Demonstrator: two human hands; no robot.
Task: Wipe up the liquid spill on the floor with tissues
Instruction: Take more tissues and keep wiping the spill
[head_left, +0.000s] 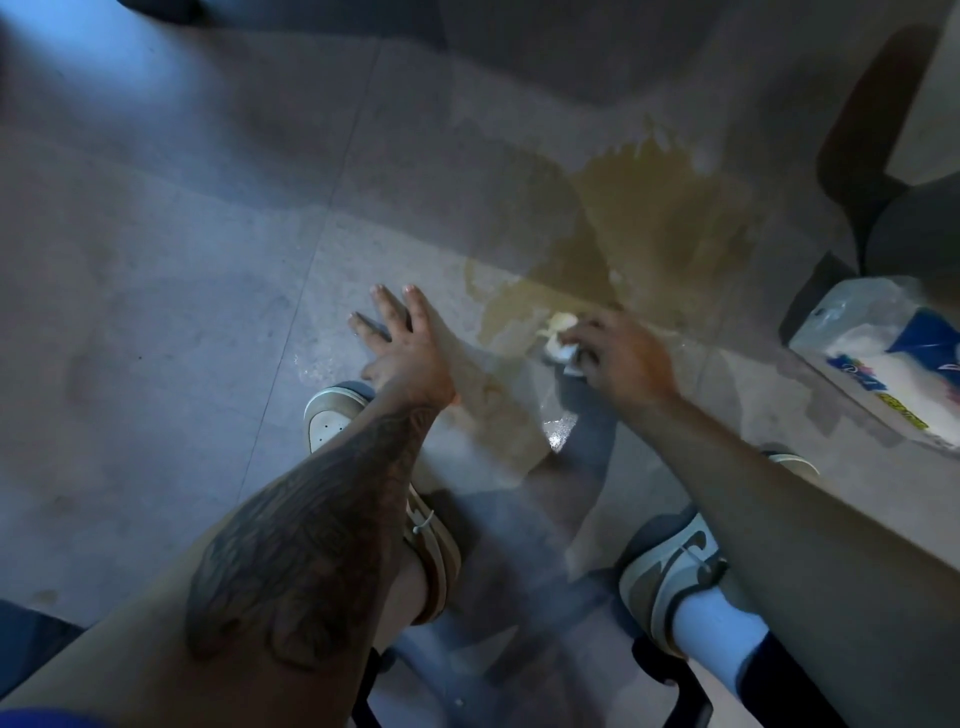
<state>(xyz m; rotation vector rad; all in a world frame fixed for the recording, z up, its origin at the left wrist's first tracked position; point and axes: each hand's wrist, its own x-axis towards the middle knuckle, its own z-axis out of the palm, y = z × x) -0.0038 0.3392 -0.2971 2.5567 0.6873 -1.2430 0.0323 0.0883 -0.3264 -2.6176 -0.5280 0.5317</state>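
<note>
I count two hands, one tissue wad, one tissue pack, one spill. My left hand (402, 343) is spread flat, holding nothing; my right hand (621, 358) pinches the tissue wad (560, 338) on the floor (156, 260). The brownish spill (649, 228) runs long from 7 to 1 o'clock, wad at its near edge, tissue pack (883, 364) at 3 o'clock.

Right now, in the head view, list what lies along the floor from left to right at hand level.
Left hand → wadded tissue under the right hand → tissue pack.
</note>
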